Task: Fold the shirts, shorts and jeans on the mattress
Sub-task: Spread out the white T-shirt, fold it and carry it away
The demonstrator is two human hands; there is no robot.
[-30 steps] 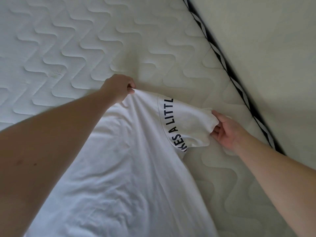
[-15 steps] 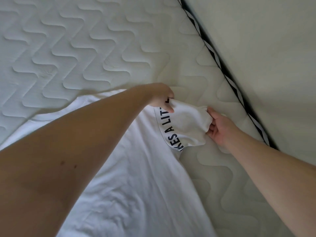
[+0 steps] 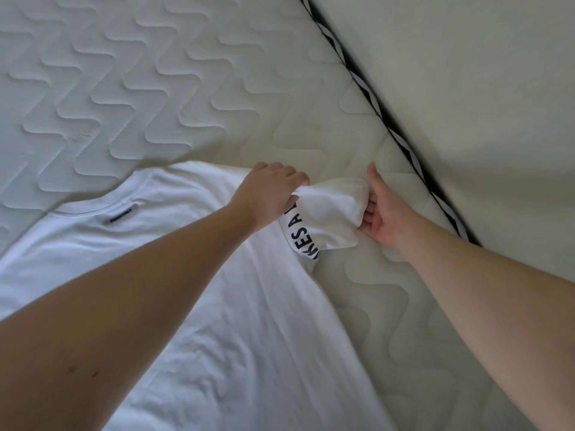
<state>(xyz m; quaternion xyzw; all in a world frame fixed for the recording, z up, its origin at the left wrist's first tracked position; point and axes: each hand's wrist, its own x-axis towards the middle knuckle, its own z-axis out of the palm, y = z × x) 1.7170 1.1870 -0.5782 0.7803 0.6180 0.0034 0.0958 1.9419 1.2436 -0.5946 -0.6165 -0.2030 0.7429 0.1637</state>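
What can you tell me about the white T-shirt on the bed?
The white T-shirt looks like soft, slightly wrinkled cotton. It lies spread on the quilted mattress, its ribbed collar toward the far side, with a small dark label just below it. One sleeve, edged with black letters, is bunched up. The left hand and right hand both grip that sleeve.

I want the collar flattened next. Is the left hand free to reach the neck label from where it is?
Probably not yet: the left hand grips the sleeve, as does the right hand. Once it lets go, nothing lies between it and the label.
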